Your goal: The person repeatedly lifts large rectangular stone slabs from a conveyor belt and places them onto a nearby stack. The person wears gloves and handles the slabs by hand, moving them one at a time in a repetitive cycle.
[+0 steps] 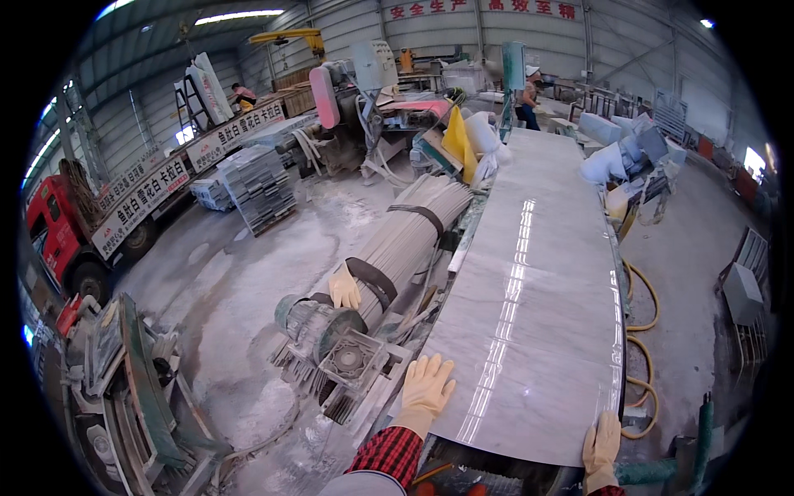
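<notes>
Both gloved hands, left hand (427, 384) and right hand (601, 440), rest open-palmed on the polished stone slab (529, 306); gripping nothing, they should press evenly to keep it straight.

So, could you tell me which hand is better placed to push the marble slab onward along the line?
Probably the left hand: its gloved palm lies flat on the polished marble slab near the near edge. The right hand only curls over the slab's near right corner.
</notes>
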